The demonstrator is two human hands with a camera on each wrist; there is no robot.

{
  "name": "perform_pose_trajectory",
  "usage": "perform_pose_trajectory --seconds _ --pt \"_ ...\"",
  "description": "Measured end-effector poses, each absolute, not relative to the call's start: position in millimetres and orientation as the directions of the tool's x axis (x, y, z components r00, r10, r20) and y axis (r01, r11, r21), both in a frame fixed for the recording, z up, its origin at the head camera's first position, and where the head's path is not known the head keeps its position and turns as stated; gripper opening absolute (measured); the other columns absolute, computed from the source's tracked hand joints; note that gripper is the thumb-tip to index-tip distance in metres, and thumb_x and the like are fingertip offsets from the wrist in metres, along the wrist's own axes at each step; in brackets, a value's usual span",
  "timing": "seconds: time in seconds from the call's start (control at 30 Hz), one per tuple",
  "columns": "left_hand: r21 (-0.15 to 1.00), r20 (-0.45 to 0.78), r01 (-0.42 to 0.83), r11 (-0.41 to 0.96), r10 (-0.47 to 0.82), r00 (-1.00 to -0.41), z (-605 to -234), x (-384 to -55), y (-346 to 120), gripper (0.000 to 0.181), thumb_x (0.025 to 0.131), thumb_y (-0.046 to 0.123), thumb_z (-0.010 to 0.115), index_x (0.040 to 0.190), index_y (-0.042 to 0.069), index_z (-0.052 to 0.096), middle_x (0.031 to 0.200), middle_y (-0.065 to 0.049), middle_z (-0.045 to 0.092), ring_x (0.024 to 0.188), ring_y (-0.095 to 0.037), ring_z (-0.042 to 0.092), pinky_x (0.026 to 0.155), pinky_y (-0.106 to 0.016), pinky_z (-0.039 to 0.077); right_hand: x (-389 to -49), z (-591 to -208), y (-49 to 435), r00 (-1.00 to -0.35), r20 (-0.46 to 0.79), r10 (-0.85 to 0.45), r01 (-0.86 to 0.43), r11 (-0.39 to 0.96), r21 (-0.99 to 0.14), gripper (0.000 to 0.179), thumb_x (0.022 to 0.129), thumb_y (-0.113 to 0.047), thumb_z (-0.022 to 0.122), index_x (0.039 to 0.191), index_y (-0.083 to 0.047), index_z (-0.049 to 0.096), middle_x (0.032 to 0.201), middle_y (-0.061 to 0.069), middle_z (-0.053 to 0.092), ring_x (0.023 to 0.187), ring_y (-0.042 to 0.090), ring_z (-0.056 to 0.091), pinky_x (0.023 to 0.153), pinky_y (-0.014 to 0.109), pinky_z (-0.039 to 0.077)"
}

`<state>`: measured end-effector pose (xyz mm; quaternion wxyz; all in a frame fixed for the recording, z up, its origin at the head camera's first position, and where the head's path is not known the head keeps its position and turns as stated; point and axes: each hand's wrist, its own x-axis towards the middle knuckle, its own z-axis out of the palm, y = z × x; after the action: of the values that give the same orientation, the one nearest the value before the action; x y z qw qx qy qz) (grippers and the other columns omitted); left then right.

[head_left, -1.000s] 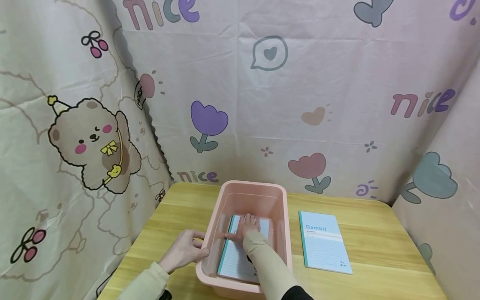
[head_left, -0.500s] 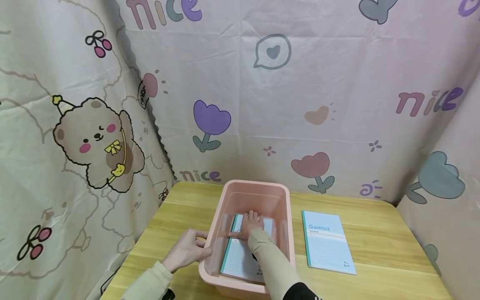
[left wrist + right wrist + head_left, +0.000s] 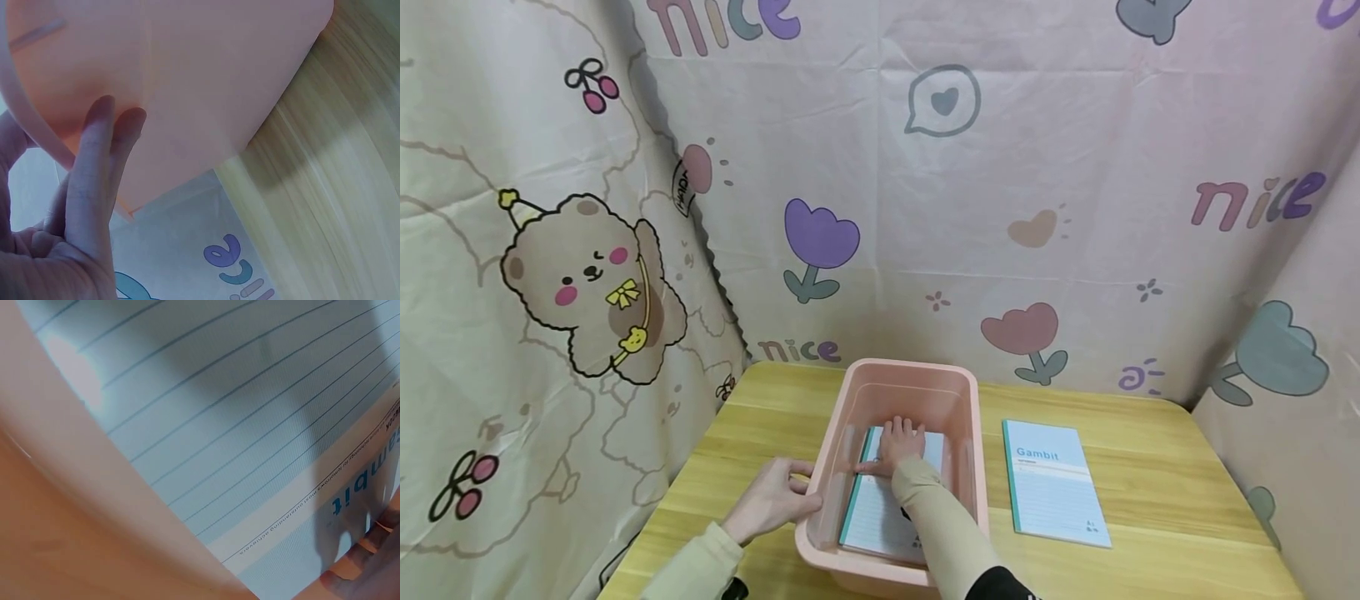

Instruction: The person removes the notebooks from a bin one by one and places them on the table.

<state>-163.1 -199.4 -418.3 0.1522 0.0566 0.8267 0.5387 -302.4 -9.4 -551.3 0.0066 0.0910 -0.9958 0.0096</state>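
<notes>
A pink plastic bin (image 3: 915,364) stands on the table, and a pale blue notebook (image 3: 872,521) with a teal spine lies face up inside it. My left hand (image 3: 772,500) holds the bin's left rim. In the left wrist view the fingers (image 3: 94,162) lie along the outer wall, with the thumb over the rim. Inside the bin, my right hand (image 3: 901,446) rests on the upper part of the notebook, its thumb stretched out toward the spine. The right wrist view has the right fingertips (image 3: 334,581) right at the notebook's top edge, near the "Gambit" print.
A second pale blue Gambit notebook (image 3: 1056,483) lies on the wooden table (image 3: 1165,492), to the right of the bin. A printed cloth (image 3: 925,208) hangs behind the table, and more cloth hangs along both sides.
The view has shifted slightly. Both hands, the bin and the two notebooks have kept their places relative to one another.
</notes>
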Motion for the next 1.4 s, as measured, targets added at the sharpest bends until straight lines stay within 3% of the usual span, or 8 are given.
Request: perform_pose_trajectory --seconds 0.23,0.5,0.67,0.87,1.13,1.4 --pt "0.904 -0.2 -0.078 0.42 0.256 -0.946 -418 -163 -200 0.056 0.077 0.0 0.063 0.126 -0.024 0.051 0.097 -0.033 0.073 0.082 -0.031 0.076 0.068 -0.037 0.066 -300 -545 -12 -0.981 0.001 -0.195 -0.195 0.98 0.038 0.111 0.06 -0.089 0.065 0.137 -0.009 0.054 0.14 0.007 0.057 0.13 0.024 0.051 0.117 0.05 0.042" --pt "0.911 -0.182 -0.063 0.407 0.261 -0.948 -419 -162 -200 0.053 0.077 -0.001 0.062 0.124 -0.023 0.053 0.097 -0.035 0.072 0.084 -0.034 0.076 0.069 -0.038 0.065 -301 -546 -12 -0.971 0.06 -0.233 -0.228 0.971 0.075 0.108 0.058 -0.09 0.065 0.128 -0.01 0.055 0.123 0.008 0.056 0.118 0.024 0.051 0.11 0.048 0.046" --pt "0.907 -0.188 -0.07 0.415 0.251 -0.95 -418 -161 -199 0.054 0.077 -0.001 0.063 0.125 -0.023 0.052 0.095 -0.033 0.073 0.082 -0.033 0.076 0.068 -0.038 0.065 -302 -546 -11 -0.974 0.064 -0.217 -0.216 0.976 0.029 0.106 0.055 -0.089 0.069 0.124 -0.01 0.054 0.115 0.01 0.055 0.11 0.028 0.052 0.105 0.046 0.048" --pt "0.906 -0.186 -0.07 0.417 0.245 -0.951 -419 -161 -199 0.055 0.077 0.0 0.063 0.126 -0.024 0.052 0.093 -0.031 0.074 0.079 -0.03 0.076 0.067 -0.037 0.065 -304 -549 -8 -0.979 0.041 -0.199 -0.2 0.979 -0.025 0.106 0.056 -0.09 0.067 0.127 -0.013 0.051 0.121 0.012 0.057 0.112 0.029 0.05 0.106 0.045 0.045" --pt "0.911 -0.187 -0.069 0.406 0.258 -0.948 -420 -161 -199 0.054 0.078 0.001 0.062 0.125 -0.023 0.052 0.094 -0.031 0.074 0.08 -0.03 0.076 0.066 -0.035 0.065 -308 -550 -1 -0.976 0.064 -0.206 -0.214 0.961 -0.176 0.108 0.057 -0.086 0.072 0.127 -0.005 0.053 0.122 0.016 0.059 0.112 0.031 0.051 0.108 0.048 0.043" --pt "0.918 -0.178 -0.062 0.392 0.267 -0.947 -421 -160 -200 0.054 0.078 0.001 0.062 0.126 -0.023 0.051 0.092 -0.031 0.074 0.079 -0.03 0.076 0.065 -0.035 0.065 -311 -549 3 -0.975 0.106 -0.193 -0.213 0.952 -0.222 0.105 0.06 -0.09 0.065 0.124 -0.007 0.054 0.116 0.013 0.061 0.104 0.028 0.052 0.104 0.046 0.044"
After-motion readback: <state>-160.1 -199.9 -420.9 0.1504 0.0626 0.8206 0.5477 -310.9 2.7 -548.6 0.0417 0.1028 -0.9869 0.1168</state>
